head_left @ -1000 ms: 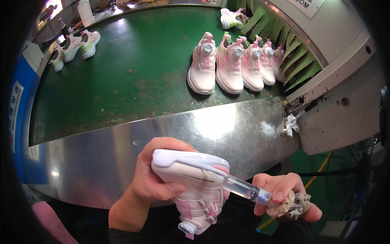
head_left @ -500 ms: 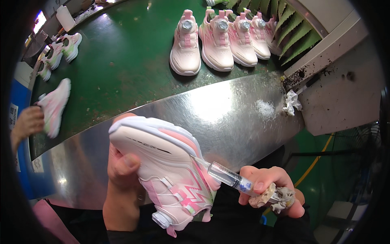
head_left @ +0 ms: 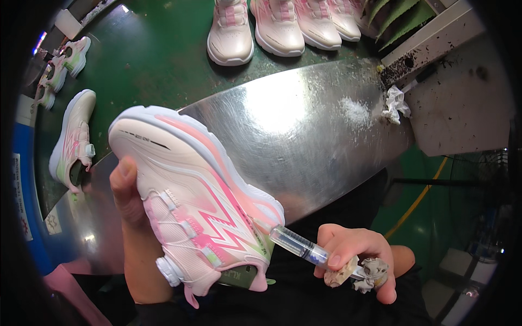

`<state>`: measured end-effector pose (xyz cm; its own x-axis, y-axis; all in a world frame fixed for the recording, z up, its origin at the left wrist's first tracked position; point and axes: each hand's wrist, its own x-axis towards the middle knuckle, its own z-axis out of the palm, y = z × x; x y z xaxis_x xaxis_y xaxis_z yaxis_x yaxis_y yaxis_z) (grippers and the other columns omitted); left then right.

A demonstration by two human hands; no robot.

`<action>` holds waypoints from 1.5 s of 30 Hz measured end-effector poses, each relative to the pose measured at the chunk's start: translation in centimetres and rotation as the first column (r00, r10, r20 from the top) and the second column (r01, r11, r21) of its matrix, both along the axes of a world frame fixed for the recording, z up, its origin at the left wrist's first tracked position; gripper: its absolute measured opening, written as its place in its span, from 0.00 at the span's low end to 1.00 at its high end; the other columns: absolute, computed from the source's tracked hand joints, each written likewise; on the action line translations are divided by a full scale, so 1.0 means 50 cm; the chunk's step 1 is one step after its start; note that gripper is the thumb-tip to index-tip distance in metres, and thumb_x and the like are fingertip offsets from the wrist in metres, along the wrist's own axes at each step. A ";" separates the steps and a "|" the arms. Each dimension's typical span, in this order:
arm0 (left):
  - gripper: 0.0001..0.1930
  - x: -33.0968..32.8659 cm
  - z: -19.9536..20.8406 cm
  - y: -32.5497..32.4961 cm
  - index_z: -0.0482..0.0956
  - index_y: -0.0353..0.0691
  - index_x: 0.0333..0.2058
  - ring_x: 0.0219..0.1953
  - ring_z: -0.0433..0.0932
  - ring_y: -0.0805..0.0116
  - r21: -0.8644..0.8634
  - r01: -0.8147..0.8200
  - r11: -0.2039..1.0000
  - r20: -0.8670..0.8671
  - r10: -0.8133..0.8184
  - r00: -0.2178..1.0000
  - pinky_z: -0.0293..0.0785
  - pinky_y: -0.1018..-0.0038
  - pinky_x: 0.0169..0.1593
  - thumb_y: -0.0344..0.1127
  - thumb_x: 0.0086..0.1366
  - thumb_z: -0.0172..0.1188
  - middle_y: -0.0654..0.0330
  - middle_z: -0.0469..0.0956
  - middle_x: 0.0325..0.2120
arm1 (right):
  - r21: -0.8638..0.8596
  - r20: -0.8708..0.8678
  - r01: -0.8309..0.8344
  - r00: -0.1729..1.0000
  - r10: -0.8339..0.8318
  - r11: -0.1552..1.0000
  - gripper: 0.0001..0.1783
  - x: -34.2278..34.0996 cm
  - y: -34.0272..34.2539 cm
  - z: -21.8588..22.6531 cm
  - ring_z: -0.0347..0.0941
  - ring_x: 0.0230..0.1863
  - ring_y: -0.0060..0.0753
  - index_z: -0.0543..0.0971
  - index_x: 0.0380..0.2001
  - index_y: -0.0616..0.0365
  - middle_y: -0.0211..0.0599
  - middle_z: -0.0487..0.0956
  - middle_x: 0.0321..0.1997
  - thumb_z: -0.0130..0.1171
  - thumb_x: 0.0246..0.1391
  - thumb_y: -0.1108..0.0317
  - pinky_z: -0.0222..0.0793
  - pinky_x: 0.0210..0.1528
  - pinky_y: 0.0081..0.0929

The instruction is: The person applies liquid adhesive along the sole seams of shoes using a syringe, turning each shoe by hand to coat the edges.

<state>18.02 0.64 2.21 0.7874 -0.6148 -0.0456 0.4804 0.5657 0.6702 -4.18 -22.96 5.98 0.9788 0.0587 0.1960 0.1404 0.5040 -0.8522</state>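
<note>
My left hand (head_left: 128, 190) grips a pink and white sneaker (head_left: 179, 185) from its left side, with most of the fingers hidden behind it. The shoe is tilted, toe up to the left, its side facing me and its dial near the bottom. In my right hand (head_left: 359, 252) is a clear syringe (head_left: 299, 245), its rear end wrapped in dirty, crumpled material (head_left: 371, 274). The syringe tip meets the seam between upper and sole near the heel; whether anything comes out is too small to see.
Several matching sneakers (head_left: 231, 41) stand in a row at the far side of the green table (head_left: 157, 65). One more sneaker (head_left: 73, 136) lies at the left. A metal plate (head_left: 326, 141) covers the near edge. Crumpled white tissue (head_left: 396, 104) sits by the metal frame at right.
The held sneaker has shifted left and up, and the syringe tip has slid along the seam toward the heel. Another person's hand has left the sneaker at the left, which now lies on the table.
</note>
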 end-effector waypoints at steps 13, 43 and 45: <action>0.27 0.006 0.000 0.005 0.68 0.34 0.53 0.47 0.77 0.60 0.064 -0.064 0.996 -0.153 0.074 0.985 0.74 0.63 0.51 0.48 0.62 0.54 0.51 0.76 0.47 | -0.062 0.062 -0.007 0.998 0.011 0.998 0.43 -0.043 -0.023 -0.035 0.75 0.36 0.31 0.74 0.47 0.66 0.45 0.81 0.37 0.63 0.43 0.35 0.56 0.35 0.22; 0.35 -0.126 0.039 0.238 0.59 0.42 0.58 0.56 0.67 0.51 0.869 -0.359 0.342 0.490 -0.487 0.723 0.68 0.60 0.58 0.35 0.48 0.58 0.51 0.64 0.55 | -0.161 0.144 0.075 0.988 -0.052 0.984 0.45 -0.023 -0.009 -0.116 0.72 0.37 0.27 0.73 0.51 0.64 0.35 0.80 0.45 0.71 0.36 0.41 0.55 0.38 0.26; 0.37 -0.163 0.038 0.265 0.56 0.48 0.60 0.59 0.64 0.53 0.884 -0.298 0.359 0.437 -0.411 0.800 0.68 0.60 0.60 0.24 0.49 0.53 0.54 0.60 0.58 | -0.167 0.150 0.076 0.987 -0.051 0.983 0.45 -0.023 -0.006 -0.115 0.72 0.37 0.28 0.73 0.51 0.64 0.35 0.80 0.45 0.71 0.36 0.41 0.55 0.37 0.26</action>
<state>9.86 13.90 4.12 0.8373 -0.5060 -0.2073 -0.1328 -0.5559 0.8206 -5.35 -23.28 0.25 0.9438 0.0422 0.3279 0.2954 0.3378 -0.8937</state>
